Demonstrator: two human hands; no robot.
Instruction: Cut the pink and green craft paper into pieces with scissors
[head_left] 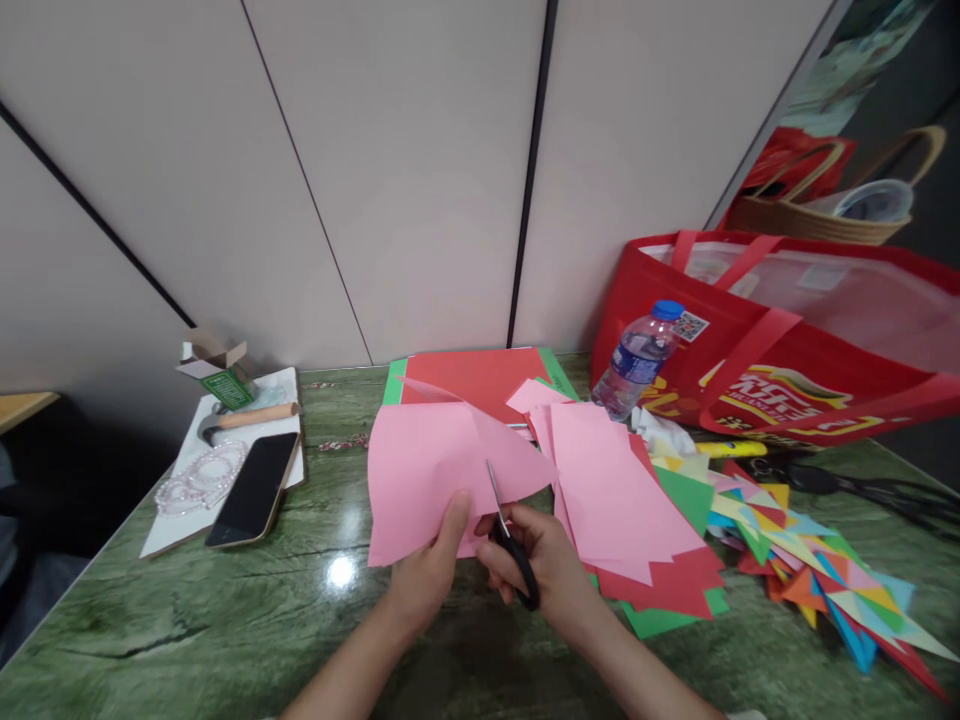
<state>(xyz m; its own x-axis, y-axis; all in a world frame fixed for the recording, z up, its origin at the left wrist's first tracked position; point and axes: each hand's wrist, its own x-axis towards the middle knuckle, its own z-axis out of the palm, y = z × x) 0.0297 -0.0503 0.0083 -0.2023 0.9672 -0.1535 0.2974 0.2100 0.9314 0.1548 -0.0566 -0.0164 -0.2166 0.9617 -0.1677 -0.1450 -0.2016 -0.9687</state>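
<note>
A sheet of pink paper (420,460) is held up over the table, its right part split and bent away. My left hand (431,570) grips its lower edge, thumb on top and fingers hidden underneath. Closed round the black handles of a pair of scissors (514,555) is my right hand (547,560). The blade lies against the paper, pointing up and away from me. To the right, cut pink paper pieces (607,480) rest on red paper pieces (667,580) and green ones. Behind the held sheet lies a stack of red paper (472,375) over green.
A water bottle (637,365) leans by a red shopping bag (750,340). Folded coloured paper shapes (832,570) and a yellow marker (731,449) lie right. Left are a phone (255,490), beads (202,480), a wooden-handled tool (259,415) and a small green box (229,385).
</note>
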